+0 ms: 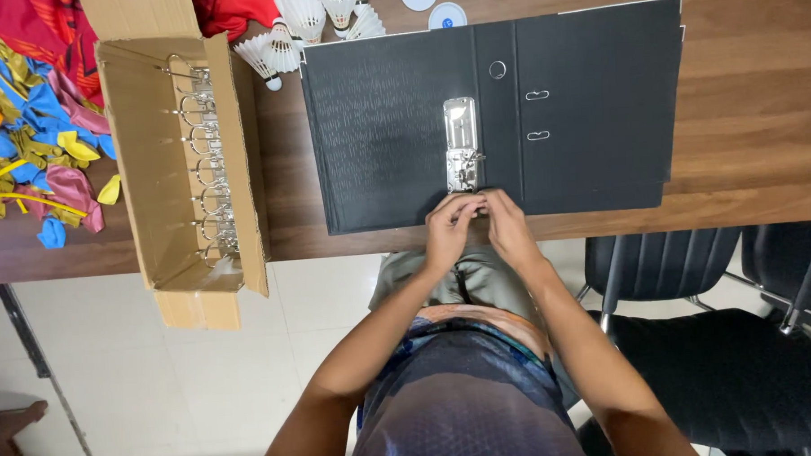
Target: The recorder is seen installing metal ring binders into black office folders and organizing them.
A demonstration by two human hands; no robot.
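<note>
A black lever-arch binder [393,120] lies open and flat on the wooden table [752,108]. A shiny metal lever mechanism [462,145] sits on its left board beside the spine. My left hand [450,228] and my right hand [506,224] meet at the binder's near edge, just below the mechanism's lower end. The fingertips of both hands pinch together there, touching the mechanism's base or a small part I cannot make out.
A long open cardboard box [151,156] with several metal ring mechanisms [207,163] stands left of the binder. Coloured balloons [25,142] lie far left. Shuttlecocks [301,25] and round white discs [447,16] sit behind the binder. Black chairs [724,352] stand at the right.
</note>
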